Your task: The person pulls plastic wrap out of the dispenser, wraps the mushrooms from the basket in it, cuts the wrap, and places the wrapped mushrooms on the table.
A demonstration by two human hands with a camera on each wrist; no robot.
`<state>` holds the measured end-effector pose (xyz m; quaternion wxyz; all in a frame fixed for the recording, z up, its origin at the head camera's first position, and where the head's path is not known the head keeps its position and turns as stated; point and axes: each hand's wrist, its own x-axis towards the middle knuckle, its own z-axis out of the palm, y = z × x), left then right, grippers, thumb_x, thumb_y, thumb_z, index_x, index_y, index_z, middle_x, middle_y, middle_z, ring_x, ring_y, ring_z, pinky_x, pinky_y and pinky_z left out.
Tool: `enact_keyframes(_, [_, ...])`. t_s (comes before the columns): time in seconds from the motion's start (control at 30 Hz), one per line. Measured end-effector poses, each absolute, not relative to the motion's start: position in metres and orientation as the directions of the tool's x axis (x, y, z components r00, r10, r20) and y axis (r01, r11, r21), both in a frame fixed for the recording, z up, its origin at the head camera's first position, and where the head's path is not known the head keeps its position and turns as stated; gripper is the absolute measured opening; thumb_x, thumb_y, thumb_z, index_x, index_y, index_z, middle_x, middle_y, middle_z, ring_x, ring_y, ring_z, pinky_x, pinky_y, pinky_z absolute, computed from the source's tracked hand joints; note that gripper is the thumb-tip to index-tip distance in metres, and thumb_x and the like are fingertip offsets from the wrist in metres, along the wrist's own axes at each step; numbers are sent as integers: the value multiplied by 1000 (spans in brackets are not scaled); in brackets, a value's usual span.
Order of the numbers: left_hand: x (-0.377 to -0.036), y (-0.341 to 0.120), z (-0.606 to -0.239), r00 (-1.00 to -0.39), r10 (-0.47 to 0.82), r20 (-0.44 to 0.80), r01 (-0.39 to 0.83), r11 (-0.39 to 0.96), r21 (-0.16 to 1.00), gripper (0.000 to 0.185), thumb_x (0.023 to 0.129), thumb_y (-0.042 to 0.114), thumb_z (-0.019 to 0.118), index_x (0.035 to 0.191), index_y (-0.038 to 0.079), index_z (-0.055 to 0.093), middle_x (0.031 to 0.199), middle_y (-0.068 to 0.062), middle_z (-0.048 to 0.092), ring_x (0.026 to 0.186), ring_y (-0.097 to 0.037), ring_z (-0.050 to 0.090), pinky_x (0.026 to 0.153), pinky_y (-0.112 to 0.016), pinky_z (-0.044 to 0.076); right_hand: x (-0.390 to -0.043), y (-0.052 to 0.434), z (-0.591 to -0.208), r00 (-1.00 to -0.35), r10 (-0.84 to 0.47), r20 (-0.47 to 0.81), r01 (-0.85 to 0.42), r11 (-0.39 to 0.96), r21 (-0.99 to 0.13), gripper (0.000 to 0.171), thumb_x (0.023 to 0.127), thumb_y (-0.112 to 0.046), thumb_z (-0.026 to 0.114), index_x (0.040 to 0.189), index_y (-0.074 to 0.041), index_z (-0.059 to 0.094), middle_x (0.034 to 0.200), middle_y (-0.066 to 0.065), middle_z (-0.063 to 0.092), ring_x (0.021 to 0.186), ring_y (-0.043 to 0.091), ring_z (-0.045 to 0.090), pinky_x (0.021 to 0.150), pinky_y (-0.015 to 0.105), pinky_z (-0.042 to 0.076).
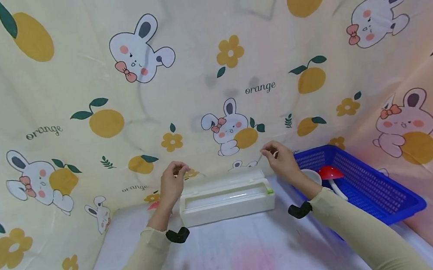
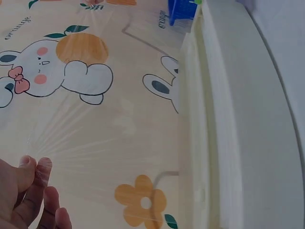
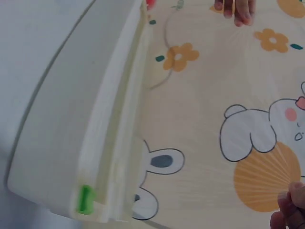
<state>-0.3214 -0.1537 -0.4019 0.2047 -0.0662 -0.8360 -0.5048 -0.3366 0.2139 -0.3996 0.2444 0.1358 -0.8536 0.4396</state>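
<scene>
A white cling film dispenser (image 1: 228, 211) lies lengthwise on the table with its lid raised at the back. A roll of clear film (image 1: 226, 197) shows in its opening, and a small green piece (image 1: 270, 192) sits at its right end. Above and behind the box, my left hand (image 1: 173, 182) pinches one corner of a transparent sheet of cling film (image 2: 62, 140). My right hand (image 1: 281, 161) pinches the other corner. Creases fan out from the fingertips in both wrist views, and the sheet spans between the hands toward the box.
To the right stands a blue plastic basket (image 1: 385, 179) holding a red-capped toy mushroom (image 1: 330, 172) and a white round object (image 1: 312, 175), partly behind my right forearm. Something red (image 1: 153, 206) lies beside my left wrist. A printed cloth (image 1: 195, 80) hangs behind the table.
</scene>
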Motion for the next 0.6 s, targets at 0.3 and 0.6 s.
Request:
enact_keyframes(0.3, [-322, -156, -384, -895, -90, 436, 346, 475, 809, 15, 110, 19, 63, 117, 6, 67, 114, -13, 77, 107, -32, 67, 88, -38, 47, -339, 212, -382, -832, -25, 554, -472, 558, -683, 16, 109, -15, 65, 118, -2, 69, 110, 15, 69, 99, 27, 59, 80, 27, 45])
enact_keyframes(0.6, [-321, -154, -368, -897, -85, 433, 354, 446, 822, 17, 111, 19, 61, 121, 6, 66, 118, -15, 75, 113, -32, 66, 94, -40, 50, -342, 214, -367, -791, -21, 611, -518, 554, -652, 15, 108, -13, 67, 117, -2, 70, 106, 15, 71, 96, 26, 59, 76, 22, 44])
